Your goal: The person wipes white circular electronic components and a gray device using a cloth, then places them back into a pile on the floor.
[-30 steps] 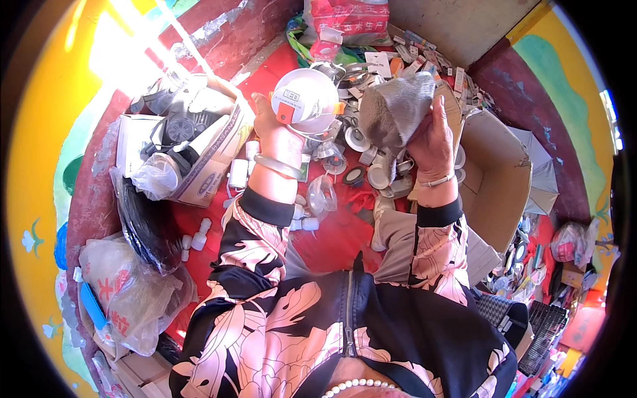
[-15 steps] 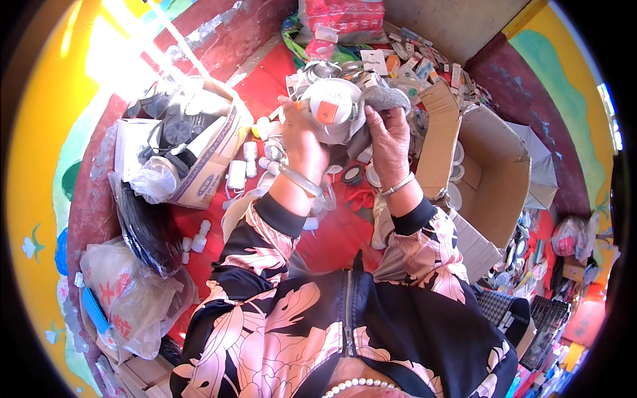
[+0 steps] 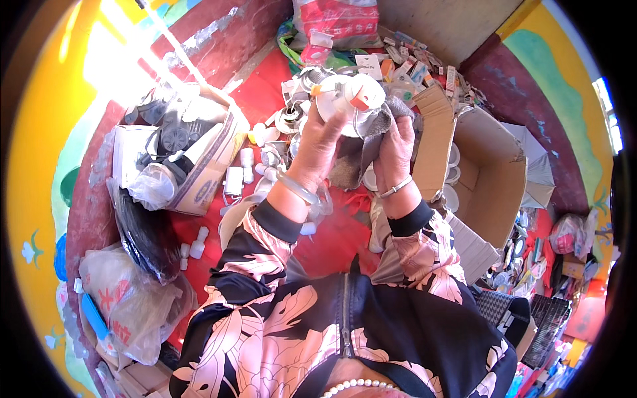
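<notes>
Between my hands is a white round downlight with an orange label on its body and a short cable. My left hand is closed around its left edge. A grey cloth is gripped in my right hand, up against the downlight's right side, and part of it hangs below. Behind the downlight lies a heap of white and silver lamp parts, partly covered by my hands. White bulb-like pieces rest to the left of my left wrist.
An open cardboard box with several white round pieces stands at the right. Another carton, full of black and clear-wrapped items, is at the left, above a plastic bag. Small boxes pile up at the back on red sheeting.
The downlight has tilted and turned, so its label now faces more to the right and its cable shows. The cloth has shifted down along its right side and hangs lower.
</notes>
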`<state>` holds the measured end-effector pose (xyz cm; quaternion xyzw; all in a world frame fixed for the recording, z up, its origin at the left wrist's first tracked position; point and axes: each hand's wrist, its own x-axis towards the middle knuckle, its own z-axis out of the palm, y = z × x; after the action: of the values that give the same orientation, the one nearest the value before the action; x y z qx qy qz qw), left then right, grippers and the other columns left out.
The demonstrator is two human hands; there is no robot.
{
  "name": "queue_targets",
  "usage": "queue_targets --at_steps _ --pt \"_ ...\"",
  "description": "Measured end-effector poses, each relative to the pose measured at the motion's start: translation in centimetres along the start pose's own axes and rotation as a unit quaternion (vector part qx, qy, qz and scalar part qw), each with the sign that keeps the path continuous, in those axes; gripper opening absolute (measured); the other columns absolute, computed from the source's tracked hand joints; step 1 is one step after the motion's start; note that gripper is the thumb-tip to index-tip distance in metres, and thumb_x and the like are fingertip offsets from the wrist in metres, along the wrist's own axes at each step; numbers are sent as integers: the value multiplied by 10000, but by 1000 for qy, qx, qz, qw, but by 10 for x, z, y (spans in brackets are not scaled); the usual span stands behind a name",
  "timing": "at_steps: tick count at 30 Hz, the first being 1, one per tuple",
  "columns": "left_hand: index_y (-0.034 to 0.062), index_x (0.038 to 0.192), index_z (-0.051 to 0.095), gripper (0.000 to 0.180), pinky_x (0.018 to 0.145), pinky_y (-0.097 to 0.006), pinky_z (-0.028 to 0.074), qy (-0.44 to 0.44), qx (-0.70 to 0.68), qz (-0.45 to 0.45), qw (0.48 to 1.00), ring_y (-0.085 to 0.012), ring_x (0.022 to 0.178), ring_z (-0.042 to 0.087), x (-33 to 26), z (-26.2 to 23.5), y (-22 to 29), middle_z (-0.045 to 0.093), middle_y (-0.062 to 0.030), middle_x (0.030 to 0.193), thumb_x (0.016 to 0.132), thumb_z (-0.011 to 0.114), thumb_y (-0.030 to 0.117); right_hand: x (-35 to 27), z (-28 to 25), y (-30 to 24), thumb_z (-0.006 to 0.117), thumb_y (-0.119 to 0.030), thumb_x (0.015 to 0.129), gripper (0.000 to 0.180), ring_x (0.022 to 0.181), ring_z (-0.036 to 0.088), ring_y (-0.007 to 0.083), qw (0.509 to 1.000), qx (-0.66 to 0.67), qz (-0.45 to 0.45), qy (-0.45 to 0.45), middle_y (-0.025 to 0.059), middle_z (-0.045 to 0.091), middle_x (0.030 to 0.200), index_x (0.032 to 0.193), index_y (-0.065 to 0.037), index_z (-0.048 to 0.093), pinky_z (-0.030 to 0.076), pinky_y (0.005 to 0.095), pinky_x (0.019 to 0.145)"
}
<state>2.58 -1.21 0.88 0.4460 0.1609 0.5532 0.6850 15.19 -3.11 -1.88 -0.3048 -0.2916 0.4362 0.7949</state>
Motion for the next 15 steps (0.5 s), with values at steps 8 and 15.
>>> queue_targets --at_steps 8,15 --pt "50 1337 333 719 968 -434 411 32 -168 -76 982 -276 1144 507 -1 3 11 458 -131 1294 862 469 573 5 -1 -5 454 -30 934 220 989 541 120 988 -131 -31 -70 46 583 1078 1139 -19 533 427 257 890" --pt "42 1314 354 689 911 -487 476 42 -130 -57 989 -291 1108 535 5 -1 22 507 -134 1240 881 393 576 26 -8 -55 517 -113 924 168 848 622 131 999 35 28 1 48 646 952 1050 -40 601 512 262 759"
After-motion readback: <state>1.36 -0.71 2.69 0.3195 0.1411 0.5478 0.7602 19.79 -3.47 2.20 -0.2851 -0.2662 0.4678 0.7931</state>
